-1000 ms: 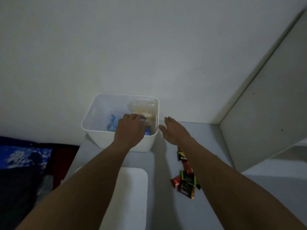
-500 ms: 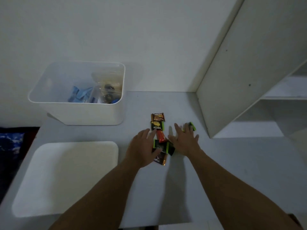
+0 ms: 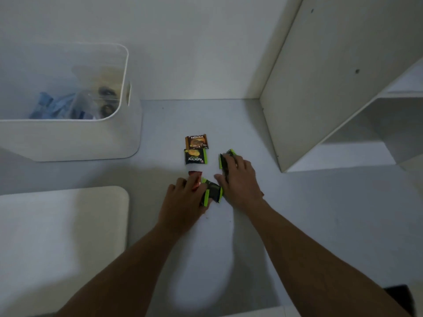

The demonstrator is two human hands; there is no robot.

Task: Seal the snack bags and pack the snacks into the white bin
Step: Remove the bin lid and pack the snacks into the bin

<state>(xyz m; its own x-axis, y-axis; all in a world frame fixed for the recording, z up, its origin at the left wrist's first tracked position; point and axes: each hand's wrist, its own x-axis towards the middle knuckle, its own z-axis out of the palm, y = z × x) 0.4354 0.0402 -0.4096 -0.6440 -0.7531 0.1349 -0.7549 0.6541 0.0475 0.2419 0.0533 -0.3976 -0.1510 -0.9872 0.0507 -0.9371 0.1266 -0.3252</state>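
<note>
The white bin [image 3: 68, 136] stands at the back left and holds blue packets [image 3: 49, 106] and a clear bag [image 3: 100, 92]. Small snack packets lie in the middle of the table: a brown one [image 3: 196, 142], a black-and-green one [image 3: 195, 157] and a red one [image 3: 195, 173]. My left hand [image 3: 185, 202] curls over the red packet's near end and grips another black-and-green packet [image 3: 214, 193]. My right hand [image 3: 240, 181] has its fingers curled over a third black-and-green packet [image 3: 225, 160], which is tilted up at one edge.
A white lid [image 3: 64, 225] lies flat at the near left. A white shelf unit [image 3: 320, 88] rises on the right, close to my right hand. The wall is just behind the bin. A dark object [image 3: 400, 298] shows at the bottom right corner.
Both hands left the bin, came down to the packets in the middle of the table, and their fingers have now closed on packets there.
</note>
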